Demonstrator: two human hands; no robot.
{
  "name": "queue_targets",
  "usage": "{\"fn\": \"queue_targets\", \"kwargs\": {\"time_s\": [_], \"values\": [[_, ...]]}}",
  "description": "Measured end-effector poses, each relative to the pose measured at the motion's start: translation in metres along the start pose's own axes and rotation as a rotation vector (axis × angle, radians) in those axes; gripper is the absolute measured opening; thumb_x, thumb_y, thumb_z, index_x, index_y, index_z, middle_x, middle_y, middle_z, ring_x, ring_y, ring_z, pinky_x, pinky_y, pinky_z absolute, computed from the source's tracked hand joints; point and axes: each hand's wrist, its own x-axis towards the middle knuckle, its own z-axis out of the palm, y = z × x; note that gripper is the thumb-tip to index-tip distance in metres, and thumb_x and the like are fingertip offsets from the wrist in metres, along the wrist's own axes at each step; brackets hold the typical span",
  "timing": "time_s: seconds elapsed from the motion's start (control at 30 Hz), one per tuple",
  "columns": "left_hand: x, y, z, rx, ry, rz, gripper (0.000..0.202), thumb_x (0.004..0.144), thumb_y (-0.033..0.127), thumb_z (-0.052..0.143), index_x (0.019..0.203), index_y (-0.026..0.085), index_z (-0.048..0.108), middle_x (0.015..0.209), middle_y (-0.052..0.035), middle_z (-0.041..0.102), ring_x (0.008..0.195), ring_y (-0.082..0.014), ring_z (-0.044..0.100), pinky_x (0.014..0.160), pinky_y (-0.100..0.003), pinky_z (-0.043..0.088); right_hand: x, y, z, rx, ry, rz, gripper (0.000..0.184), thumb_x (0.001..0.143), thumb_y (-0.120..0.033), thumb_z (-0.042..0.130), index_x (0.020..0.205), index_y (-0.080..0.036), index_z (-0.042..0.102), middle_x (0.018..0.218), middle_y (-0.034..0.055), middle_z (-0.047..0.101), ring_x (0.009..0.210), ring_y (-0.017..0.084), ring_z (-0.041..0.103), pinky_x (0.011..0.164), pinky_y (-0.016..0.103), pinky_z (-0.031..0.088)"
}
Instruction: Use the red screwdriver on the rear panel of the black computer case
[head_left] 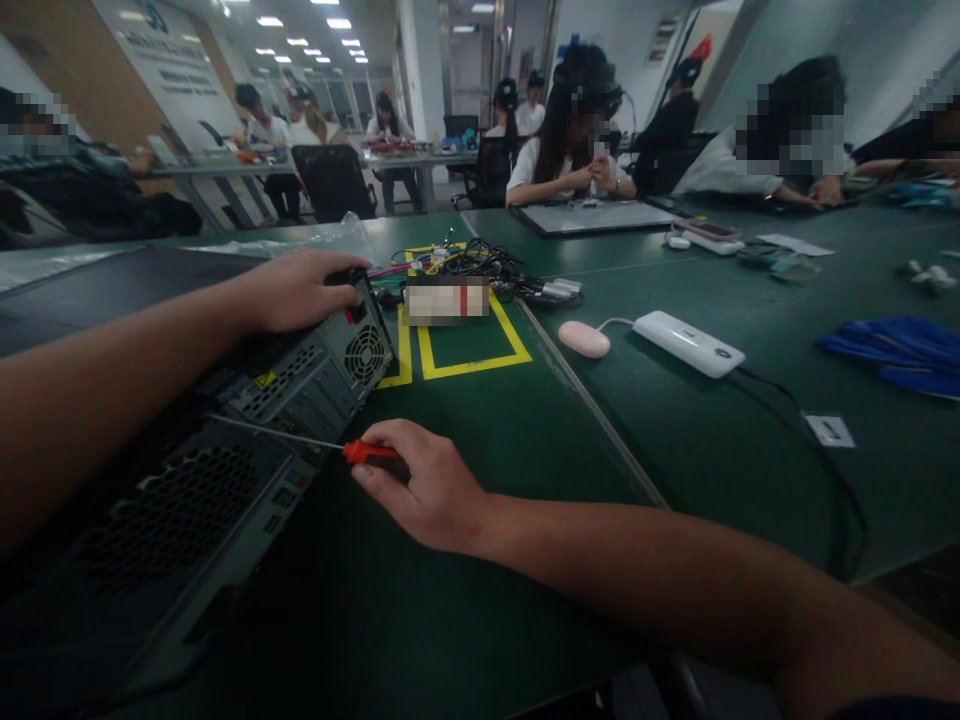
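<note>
A dark computer case (pixel 225 450) lies on its side on the green table, its rear panel with a round fan grille (pixel 364 353) facing right. My left hand (pixel 300 290) rests on the case's top far corner, fingers curled over the edge. My right hand (pixel 424 485) is closed on the red handle of a screwdriver (pixel 300 440). Its thin shaft points left, with the tip at the rear panel of the case.
A yellow-taped rectangle (pixel 469 350) holds a tangle of cables (pixel 480 265) behind the case. A pink mouse-like object (pixel 583 338) and a white box (pixel 688 343) lie to the right, with blue cloth (pixel 900 350) further right. Other people sit at the far tables.
</note>
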Motion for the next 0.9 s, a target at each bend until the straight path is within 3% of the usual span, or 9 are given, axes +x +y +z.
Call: {"fn": "queue_targets", "kwargs": {"time_s": [0.37, 0.57, 0.8, 0.9], "values": [[0.0014, -0.0025, 0.0006, -0.005, -0.005, 0.023, 0.08, 0.088, 0.054, 0.043, 0.157, 0.016, 0.056, 0.153, -0.0151, 0.065, 0.139, -0.0364, 0.06, 0.119, -0.05, 0.044, 0.0009, -0.004, -0.0034, -0.038, -0.003, -0.019, 0.024, 0.109, -0.039, 0.059, 0.119, -0.018, 0.065, 0.099, 0.0043, 0.067, 0.085, 0.018, 0.063, 0.081, 0.031, 0.054], [0.0011, -0.0023, 0.0009, 0.0, 0.006, 0.04, 0.076, 0.088, 0.051, 0.043, 0.154, 0.017, 0.059, 0.148, -0.0138, 0.069, 0.135, -0.0349, 0.063, 0.117, -0.05, 0.045, 0.0017, -0.004, -0.0019, -0.059, -0.032, -0.004, 0.026, 0.112, -0.04, 0.052, 0.117, -0.018, 0.066, 0.098, 0.0046, 0.069, 0.09, 0.018, 0.065, 0.086, 0.032, 0.055], [0.0017, -0.002, 0.0007, 0.001, 0.001, 0.038, 0.077, 0.088, 0.052, 0.043, 0.155, 0.016, 0.058, 0.147, -0.0147, 0.068, 0.135, -0.0354, 0.062, 0.117, -0.049, 0.045, -0.0009, -0.0055, -0.0013, -0.015, -0.025, 0.033, 0.039, 0.099, -0.044, 0.07, 0.129, -0.023, 0.056, 0.115, 0.0057, 0.072, 0.095, 0.02, 0.07, 0.086, 0.036, 0.059], [0.0004, 0.0015, -0.0005, -0.016, -0.008, 0.029, 0.075, 0.088, 0.051, 0.042, 0.154, 0.018, 0.059, 0.146, -0.013, 0.07, 0.133, -0.0345, 0.064, 0.116, -0.048, 0.046, -0.0009, -0.0038, -0.0008, -0.015, -0.015, 0.03, 0.029, 0.1, -0.038, 0.067, 0.123, -0.024, 0.056, 0.112, 0.0054, 0.072, 0.092, 0.02, 0.07, 0.087, 0.036, 0.059]]}}
